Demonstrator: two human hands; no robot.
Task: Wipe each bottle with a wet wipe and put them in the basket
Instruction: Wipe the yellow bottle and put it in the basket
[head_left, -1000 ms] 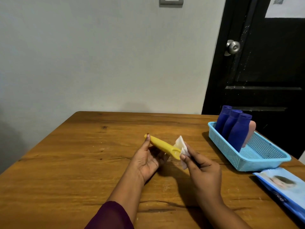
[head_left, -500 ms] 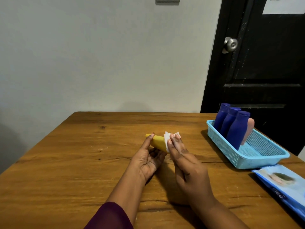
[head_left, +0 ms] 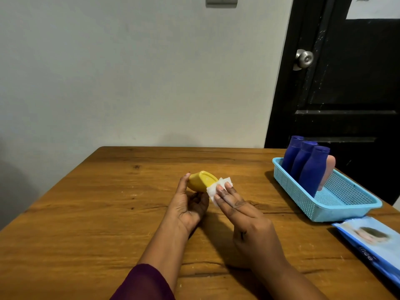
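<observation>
Grey wall (head_left: 129, 83) fills the back. A wood counter (head_left: 86, 224) runs from it toward the camera. Black door (head_left: 346, 94) stands at R behind the counter's far R corner.

Light blue mesh basket (head_left: 303, 198) sits on the counter's R side, long axis running away from the camera. A wipes pack (head_left: 372, 241) lies flat just in front of the basket near the R edge, partly cut off by the frame.

L hand (head_left: 188, 204) and R hand (head_left: 244, 219) meet over the counter's middle, well apart from the basket. Dark purple sleeve (head_left: 145, 282) covers the L forearm at the bottom edge.

3 blue bottles (head_left: 303, 163) stand in a row in the basket's far end, caps up, leaning slightly, touching each other. 1 pink bottle (head_left: 328, 172) leans just behind them on the R, mostly hidden.

The yellow bottle (head_left: 201, 180) is in the L hand above the counter, lying roughly sideways w/ one flat end facing up toward the camera. L thumb is on its far L end and the fingers (head_left: 200, 200) curl under it, clasping it.

White wipe (head_left: 216, 189) covers the bottle's R end. R hand's fingers (head_left: 225, 195) lie straight on top, pressing the wipe flat onto the bottle. R thumb is hidden, so can't tell if it pinches from below.

Round metal knob (head_left: 304, 58) is on the door's L edge. A switch plate (head_left: 221, 0) is at the top of the wall, cropped.
</observation>
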